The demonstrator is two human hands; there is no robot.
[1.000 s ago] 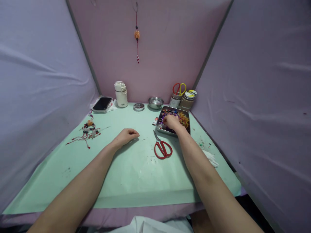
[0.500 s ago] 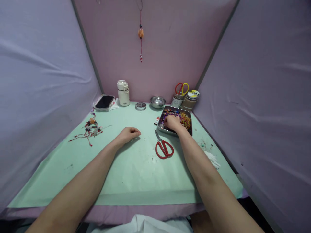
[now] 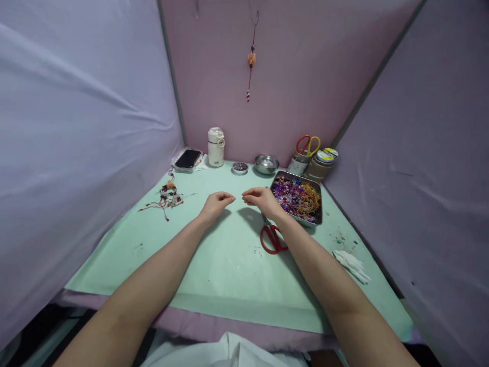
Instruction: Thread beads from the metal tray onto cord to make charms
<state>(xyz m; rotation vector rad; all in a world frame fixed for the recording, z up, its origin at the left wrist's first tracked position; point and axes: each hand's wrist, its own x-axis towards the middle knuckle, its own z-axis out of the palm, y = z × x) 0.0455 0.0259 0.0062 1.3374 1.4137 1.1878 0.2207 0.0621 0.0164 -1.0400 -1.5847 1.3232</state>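
Note:
My left hand [image 3: 217, 205] is over the middle of the table with thumb and fingers pinched together; whatever lies between the tips is too small to make out. Facing it across a narrow gap is my right hand [image 3: 261, 200], also in a pinch, its contents hidden. Red-handled scissors [image 3: 272, 239] lie on the green cloth [image 3: 229, 265] below my right hand, their blades partly covered by it. Just right of that hand stands a metal tray [image 3: 321, 216] heaped with purple beads [image 3: 288, 196] and yellow cords [image 3: 310, 200].
Beaded red-cord pieces [image 3: 170, 198] lie at left. Along the back stand a phone [image 3: 188, 158], a white bottle [image 3: 216, 148], a small round container [image 3: 240, 168], a metal bowl [image 3: 266, 164] and jars [image 3: 319, 165]. White gloves [image 3: 351, 266] lie right; a beaded pendant [image 3: 251, 59] hangs behind.
My right hand has come out of the bead tray and moved left, close to my left hand. The left hand stays pinched. The whole view has shifted, with things appearing further right.

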